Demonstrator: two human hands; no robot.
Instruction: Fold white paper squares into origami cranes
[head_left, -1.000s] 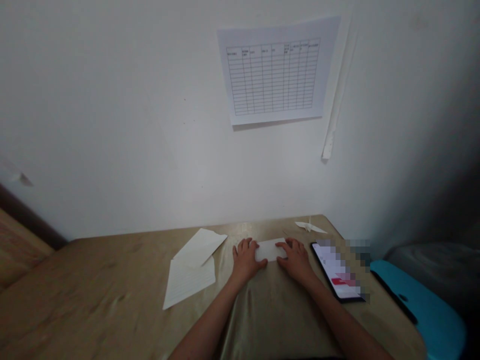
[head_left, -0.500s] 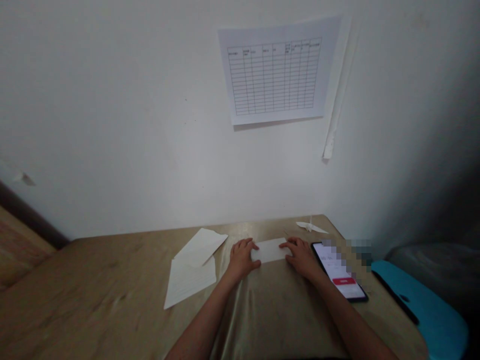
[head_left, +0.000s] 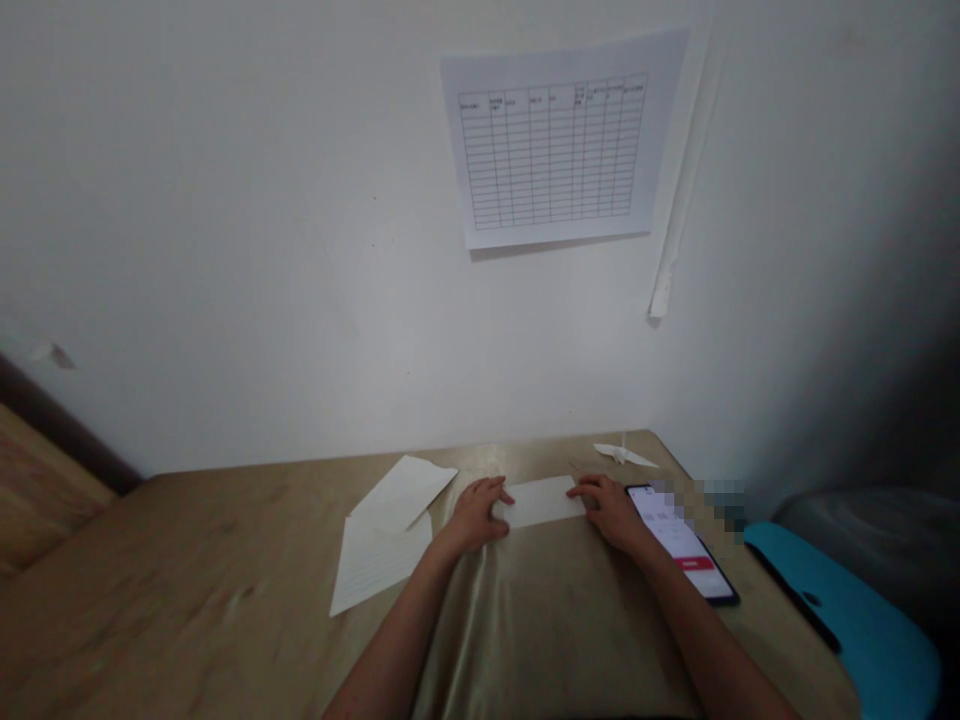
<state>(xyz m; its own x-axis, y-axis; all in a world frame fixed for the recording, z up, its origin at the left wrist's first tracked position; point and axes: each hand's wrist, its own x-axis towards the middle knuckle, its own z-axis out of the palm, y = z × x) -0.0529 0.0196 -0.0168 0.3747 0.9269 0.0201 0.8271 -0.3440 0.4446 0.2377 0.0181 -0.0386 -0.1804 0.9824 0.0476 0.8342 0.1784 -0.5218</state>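
While a narrow, flat rectangle of white folded paper (head_left: 544, 502) lies between the two hands on the table, the bare left hand (head_left: 478, 513) covers its left end, thumb and forefinger apart at the near and far edges; whether they pinch it cannot be told. The bare right hand (head_left: 611, 513) rests its forefinger at the right end, and its grip, too, is unclear.

To the left lie two overlapping off-white paper sheets (head_left: 381, 568), angular, the lower faintly lined. Beyond the right hand sits a small white paper figure with pointed wings (head_left: 621, 455), and beside the right forearm a dark-edged phone (head_left: 696, 565) with a lit screen and red bar.

The brown, slightly glossy, creased tabletop (head_left: 225, 590) meets a plain white wall (head_left: 225, 220) bearing a white printed table sheet (head_left: 555, 150). A smooth turquoise rounded object (head_left: 870, 630) stands at the right.
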